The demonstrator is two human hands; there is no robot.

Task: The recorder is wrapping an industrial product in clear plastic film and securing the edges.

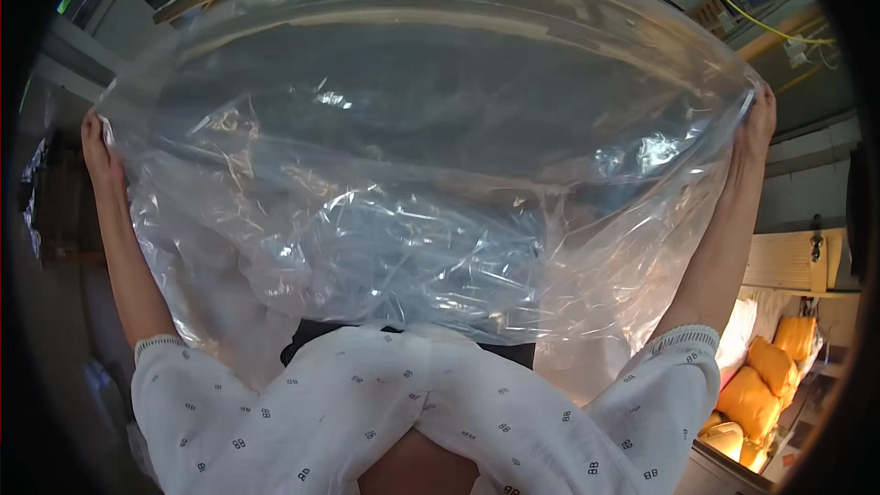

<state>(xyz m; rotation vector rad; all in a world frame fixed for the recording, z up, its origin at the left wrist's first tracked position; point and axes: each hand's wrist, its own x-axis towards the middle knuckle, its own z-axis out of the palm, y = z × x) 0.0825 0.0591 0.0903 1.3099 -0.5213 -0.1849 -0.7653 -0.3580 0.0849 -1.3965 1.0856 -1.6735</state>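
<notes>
A large sheet of clear plastic film (385, 165), creased and shiny, is stretched wide between my two raised arms. At the far left, my left hand (99, 145) is closed on one edge of it. My right hand (757, 119) grips the opposite edge at the far right. Between the hands the upper edge is drawn taut, while the lower part hangs in crumpled folds close to my body. Whether the film is a single layer or a bag, I cannot tell. My fingertips are partly hidden behind the film.
Behind the film runs a long wooden-edged surface (197, 7) with small items blurred through the plastic. A yellow cable (747, 16) hangs at the upper right. Several orange-yellow bundles (752, 394) are stacked at the lower right, below a pale wooden panel (784, 259).
</notes>
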